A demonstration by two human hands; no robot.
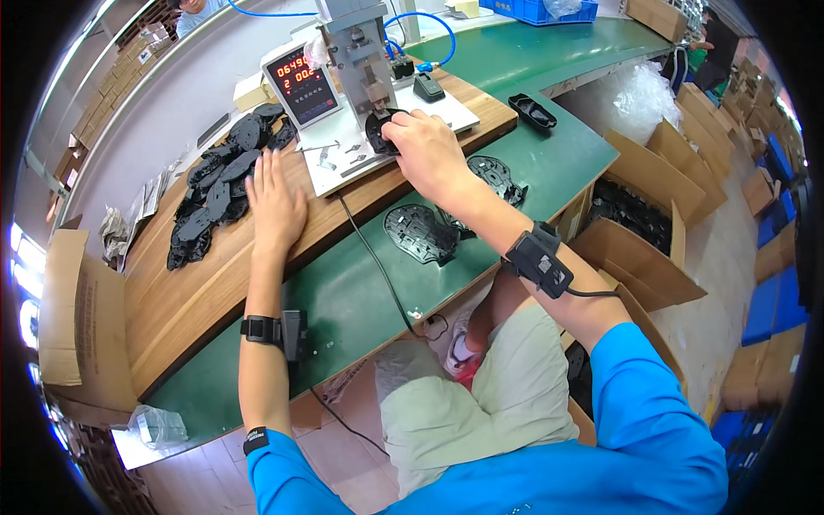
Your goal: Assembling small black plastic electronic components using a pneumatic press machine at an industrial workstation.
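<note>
Black plastic part [380, 130] sits on the white base of the small press machine [360, 60], under its head, at the far side of the wooden board [197, 283]. My right hand [427, 152] is on it, fingers curled over its near rim, grip closed on the part. My left hand [274, 204] lies flat and open on the board, fingers spread, holding nothing, fingertips touching the near edge of the pile of black parts [219, 193].

Room: bare wood between my left hand and the near edge of the board, open all the way left to the cardboard flap [73, 318]. Green table [343, 300] shows as a free strip along the near edge. Right of the machine the board ends close; more green beyond it.

In the way: pile of parts crowds the left of the machine. Two more black parts [418, 233] lie on the green under my right forearm. A black cable [371, 262] runs from the machine base across the green and off the near edge. A small black tray [532, 112] sits well right of the machine.

Packages: open brown cardboard boxes [635, 223] at right below table level, one holding black parts. Grey counter box [300, 86] with red digits just left of the machine. Blue crate [536, 10] at far top. Clear plastic bags [639, 94] at right.
</note>
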